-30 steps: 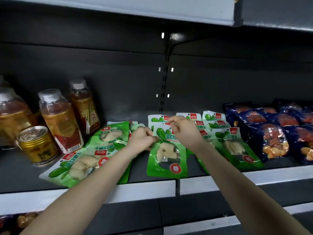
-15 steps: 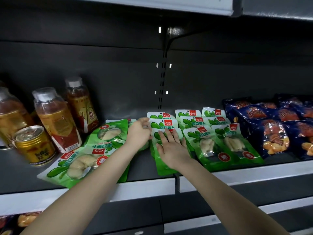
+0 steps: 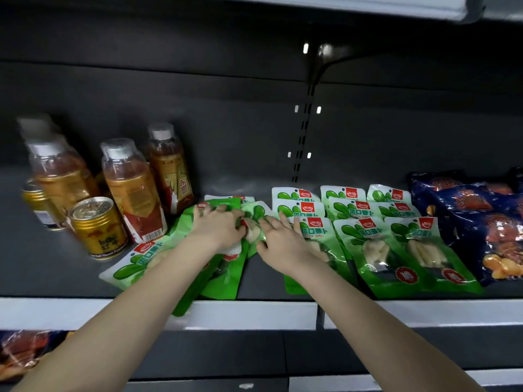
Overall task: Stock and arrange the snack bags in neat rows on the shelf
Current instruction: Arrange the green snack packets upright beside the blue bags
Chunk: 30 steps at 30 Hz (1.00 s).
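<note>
My left hand (image 3: 219,229): fingers curled over the top bag (image 3: 256,215), gripping it. My right hand (image 3: 283,240): flat, fingers spread, pressing where that bag meets the nearest column. The top bag lies on the loose green bags (image 3: 141,260), a skewed, overlapping heap mid-shelf with one corner past the front edge. Count unclear, too blurred. To the right, the rowed green bags (image 3: 365,241): three straight columns, red logo, pale strips behind a clear window. Far right, blue snack bags (image 3: 475,222). Left: bottles (image 3: 133,190), gold can (image 3: 97,227). All on the dark shelf (image 3: 56,267).
</note>
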Each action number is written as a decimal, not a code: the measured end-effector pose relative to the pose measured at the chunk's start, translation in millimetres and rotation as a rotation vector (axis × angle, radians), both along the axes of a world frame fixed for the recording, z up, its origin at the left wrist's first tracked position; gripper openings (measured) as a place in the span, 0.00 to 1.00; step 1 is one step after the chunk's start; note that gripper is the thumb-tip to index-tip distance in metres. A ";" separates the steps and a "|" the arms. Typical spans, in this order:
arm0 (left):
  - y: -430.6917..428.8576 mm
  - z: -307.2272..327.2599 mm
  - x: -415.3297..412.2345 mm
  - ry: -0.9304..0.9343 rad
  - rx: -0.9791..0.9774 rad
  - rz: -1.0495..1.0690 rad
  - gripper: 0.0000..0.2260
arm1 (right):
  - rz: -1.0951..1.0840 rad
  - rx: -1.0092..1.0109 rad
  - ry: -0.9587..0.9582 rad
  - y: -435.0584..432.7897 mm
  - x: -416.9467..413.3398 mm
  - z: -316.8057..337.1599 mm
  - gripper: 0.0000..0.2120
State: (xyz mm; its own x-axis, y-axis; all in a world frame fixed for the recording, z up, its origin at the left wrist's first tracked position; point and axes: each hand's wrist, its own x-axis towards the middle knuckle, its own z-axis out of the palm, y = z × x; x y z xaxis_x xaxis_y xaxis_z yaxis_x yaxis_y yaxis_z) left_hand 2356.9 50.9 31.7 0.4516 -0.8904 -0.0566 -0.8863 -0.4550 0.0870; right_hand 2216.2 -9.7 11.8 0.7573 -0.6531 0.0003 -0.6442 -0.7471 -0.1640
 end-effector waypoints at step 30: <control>0.1 -4.3 -5.5 0.101 -0.135 -0.058 0.21 | 0.012 0.197 -0.269 -2.7 18.6 21.1 0.27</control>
